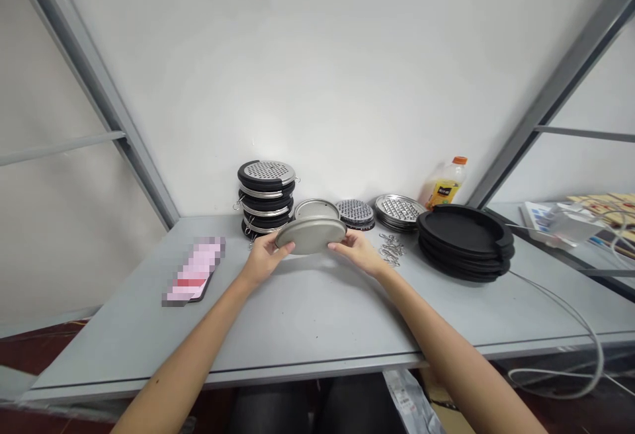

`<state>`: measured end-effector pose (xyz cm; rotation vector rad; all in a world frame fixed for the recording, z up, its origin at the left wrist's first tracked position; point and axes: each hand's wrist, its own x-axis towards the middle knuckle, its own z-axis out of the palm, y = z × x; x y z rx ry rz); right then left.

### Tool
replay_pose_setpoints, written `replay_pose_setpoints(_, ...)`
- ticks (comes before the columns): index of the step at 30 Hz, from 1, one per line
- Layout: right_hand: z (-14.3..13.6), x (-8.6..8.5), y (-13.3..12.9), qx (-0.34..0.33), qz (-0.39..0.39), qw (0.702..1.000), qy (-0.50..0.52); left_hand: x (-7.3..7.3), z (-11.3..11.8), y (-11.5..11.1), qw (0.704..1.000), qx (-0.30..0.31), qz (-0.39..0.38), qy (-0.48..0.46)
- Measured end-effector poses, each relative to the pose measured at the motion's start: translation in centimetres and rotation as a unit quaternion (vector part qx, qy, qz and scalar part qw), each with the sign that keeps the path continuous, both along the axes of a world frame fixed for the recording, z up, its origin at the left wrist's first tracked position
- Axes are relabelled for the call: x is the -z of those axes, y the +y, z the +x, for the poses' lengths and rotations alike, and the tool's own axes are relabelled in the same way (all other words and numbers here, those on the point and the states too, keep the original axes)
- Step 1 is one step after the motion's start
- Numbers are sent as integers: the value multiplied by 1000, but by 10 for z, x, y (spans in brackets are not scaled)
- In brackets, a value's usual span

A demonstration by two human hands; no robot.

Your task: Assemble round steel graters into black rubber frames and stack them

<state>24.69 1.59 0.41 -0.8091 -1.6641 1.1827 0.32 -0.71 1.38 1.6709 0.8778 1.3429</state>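
Note:
A round, shallow grey metal disc is held tilted above the table, its flat face toward me. My left hand grips its left edge, thumb in front. On the opposite edge my right hand grips it the same way, with most fingers hidden behind. Just beyond lies a similar grey metal disc, partly covered by the held one. To the left rises a stack of black-rimmed round graters with wire hooks. Right of the discs sit dark perforated discs and shiny round grater plates.
Loose metal hooks lie near my right hand. A pile of thick black rings stands at the right, before a bottle with an orange cap. A phone lies left. A white cable hangs over the table's right side.

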Motion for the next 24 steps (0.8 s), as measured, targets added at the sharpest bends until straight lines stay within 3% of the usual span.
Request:
replay_pose_setpoints(8, 12, -3, 4, 2, -40, 998, 58, 8, 1, 0, 995, 58, -35, 68)
replay_pose_setpoints(16, 4, -4, -4, -43, -56, 997, 31, 5, -1, 1, 997, 21, -59, 33)
replay_pose_setpoints(20, 2, -2, -3, -52, -80, 995, 26, 11, 0, 4, 997, 15, -79, -9)
replay_pose_setpoints(24, 3, 0, -2, -81, -94, 992, 0, 11, 1, 7, 991, -3, -79, -109)
